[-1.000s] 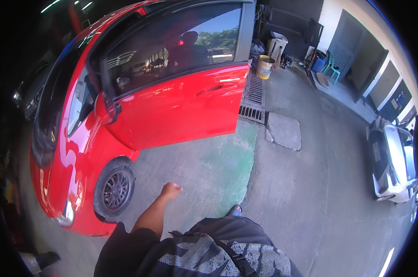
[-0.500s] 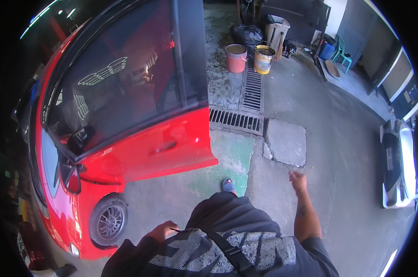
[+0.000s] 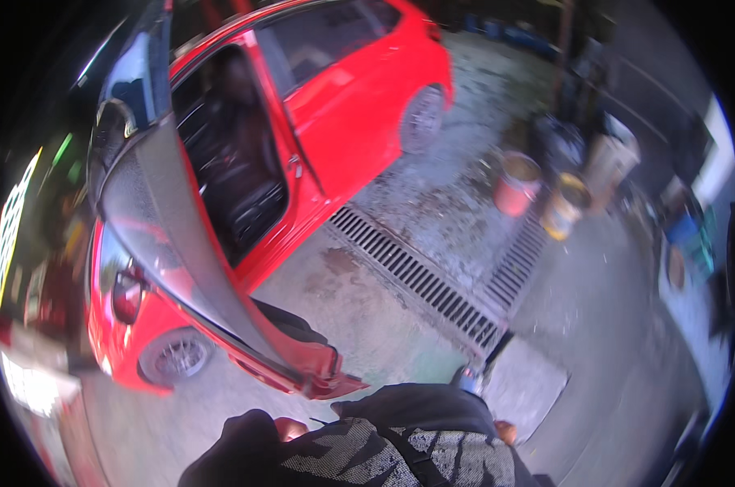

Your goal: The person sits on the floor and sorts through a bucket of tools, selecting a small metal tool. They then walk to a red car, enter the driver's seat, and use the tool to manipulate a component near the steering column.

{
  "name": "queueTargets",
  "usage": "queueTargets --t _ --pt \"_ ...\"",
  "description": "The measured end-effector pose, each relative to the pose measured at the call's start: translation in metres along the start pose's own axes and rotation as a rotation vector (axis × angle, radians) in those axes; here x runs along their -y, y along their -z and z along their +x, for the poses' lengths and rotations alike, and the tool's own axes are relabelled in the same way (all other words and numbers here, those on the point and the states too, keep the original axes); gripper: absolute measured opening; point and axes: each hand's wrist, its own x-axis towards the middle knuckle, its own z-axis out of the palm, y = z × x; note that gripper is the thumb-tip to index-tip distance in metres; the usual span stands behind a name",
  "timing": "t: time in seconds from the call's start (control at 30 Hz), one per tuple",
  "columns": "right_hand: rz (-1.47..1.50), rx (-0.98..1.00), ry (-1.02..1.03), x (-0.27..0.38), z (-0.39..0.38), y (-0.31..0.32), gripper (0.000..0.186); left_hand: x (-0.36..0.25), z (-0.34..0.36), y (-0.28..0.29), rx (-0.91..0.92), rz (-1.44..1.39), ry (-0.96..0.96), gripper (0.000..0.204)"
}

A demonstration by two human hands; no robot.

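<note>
The left hand (image 3: 289,428) is held low at the near edge of the scene, close against the front of the dark shirt (image 3: 355,454). Only a small, blurred part of it shows beside the left sleeve (image 3: 244,442); the forearm is hidden by the clothing. How far its fingers are spread, and whether they have hold of anything, cannot be told.

The right hand (image 3: 505,432) is low at the right side of the body, beside the dark trousers (image 3: 432,404). It too shows as a small, blurred patch, seen against the concrete slab (image 3: 530,381) in the floor. Its finger position and any grip cannot be told. The right forearm cannot be made out.

The red car (image 3: 355,105) occupies the left and far-left of the scene. Its front door (image 3: 209,284) stands swung out, with the lower corner toward the person and nearer to the left hand than to the right. No contact between either hand and the door is visible. A dark seat (image 3: 246,195) shows through the doorway.

A slotted floor drain (image 3: 420,280) runs beside the car toward the slab. A shod foot (image 3: 465,379) is at the near end of the drain. Farther right stand a pinkish-red bucket (image 3: 517,191) and a yellow bucket (image 3: 562,213), side by side.
</note>
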Motion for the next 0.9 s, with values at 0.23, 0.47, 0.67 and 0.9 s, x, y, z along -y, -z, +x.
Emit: queueTargets --t 0.23,0.47,0.67,0.9 --pt "0.594 0.535 -0.320 0.079 0.331 0.100 0.010 -0.141 -0.004 -0.078 -0.229 -0.501 0.094 0.016" --pt "0.720 0.387 0.333 0.356 0.603 0.135 0.025 -0.205 0.058 -0.032 -0.337 -0.744 0.097 0.016" --pt "0.238 0.269 0.887 0.554 0.589 0.210 0.030 -0.221 0.118 0.083 -0.505 -0.939 0.055 0.016" --pt "-0.161 0.474 0.612 0.536 0.673 0.162 0.032 -0.239 0.144 0.238 -0.674 -1.215 -0.078 0.015"
